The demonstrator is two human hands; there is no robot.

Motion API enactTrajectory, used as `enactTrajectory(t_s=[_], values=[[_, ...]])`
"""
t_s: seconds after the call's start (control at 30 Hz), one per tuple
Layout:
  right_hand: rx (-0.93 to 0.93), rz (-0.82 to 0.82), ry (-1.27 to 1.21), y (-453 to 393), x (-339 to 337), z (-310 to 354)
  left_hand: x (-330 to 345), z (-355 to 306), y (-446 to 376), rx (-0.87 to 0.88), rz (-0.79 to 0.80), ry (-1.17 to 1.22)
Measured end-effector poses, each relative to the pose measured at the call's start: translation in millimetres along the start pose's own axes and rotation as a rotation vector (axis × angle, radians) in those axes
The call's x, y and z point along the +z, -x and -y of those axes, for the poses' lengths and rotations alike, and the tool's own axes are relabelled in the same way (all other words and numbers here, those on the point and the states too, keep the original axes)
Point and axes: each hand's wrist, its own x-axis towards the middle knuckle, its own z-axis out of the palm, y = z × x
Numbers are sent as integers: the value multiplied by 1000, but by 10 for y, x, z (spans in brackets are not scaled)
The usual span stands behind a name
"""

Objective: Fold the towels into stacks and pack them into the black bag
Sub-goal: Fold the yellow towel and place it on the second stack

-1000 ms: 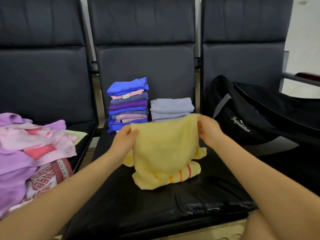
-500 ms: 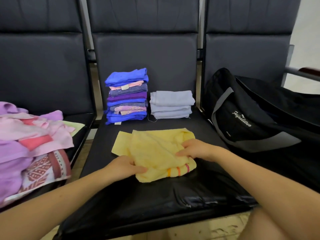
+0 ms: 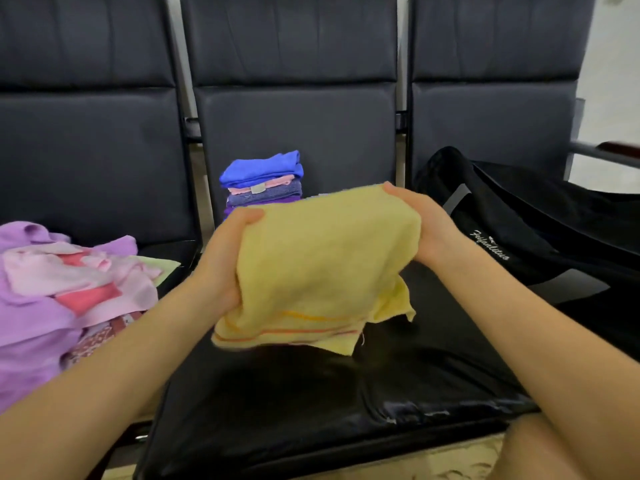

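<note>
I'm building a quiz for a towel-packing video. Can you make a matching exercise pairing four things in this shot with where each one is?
Things:
1. yellow towel
2. black bag
3. folded stack
4. unfolded pile

Places:
A. on the left seat
B. at the back of the middle seat
C. held up between the left hand and right hand
D. on the right seat

Pairs: 1-C, 2-D, 3-B, 4-A

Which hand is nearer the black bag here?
Right. The right hand grips the yellow towel just beside the black bag; the left hand grips the towel's far side.
</note>
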Motion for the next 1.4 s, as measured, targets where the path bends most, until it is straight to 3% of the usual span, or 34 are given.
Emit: enactTrajectory(t_s=[0.07,0.2,0.33,0.4,0.47,0.5,0.67,0.73,0.8,0.87,0.93,1.03,1.2,1.3,1.37,1.4], values=[[-20,-15,2,51,-9,48,-4,15,-32,-60,28,-26],[12,-111,367,111,-200,-223,-225,421,-45,-306,33,-221],[385,-90,393,114,-491,-665,-537,734,37,-488,234,-474],[537,-78,730,112,-614,-792,-596,800,54,-444,234,-566],[572,23,1246,141,-677,-865,-598,838,77,-369,235,-657],[574,65,1381,155,-692,-893,-583,847,103,-327,252,-744],[446,176,1369,277,-625,-965,-573,908,188,-101,318,-1378],[352,152,1487,291,-600,-1024,-630,915,184,-88,335,-1386],[349,138,1573,328,-539,-1044,-661,890,236,-143,304,-1131],[308,131,1546,351,-489,-1039,-628,828,324,-223,232,-714],[266,103,1339,362,-439,-978,-602,714,365,-243,151,-403],[271,64,923,367,-442,-926,-660,540,364,-263,25,-198],[290,-45,606,378,-424,-923,-823,452,412,-276,105,-173],[192,-117,439,379,-352,-759,-814,373,413,-166,148,-127],[160,-84,339,395,-344,-617,-762,321,446,-48,147,-301],[164,-82,273,413,-344,-551,-756,312,443,31,144,-564]])
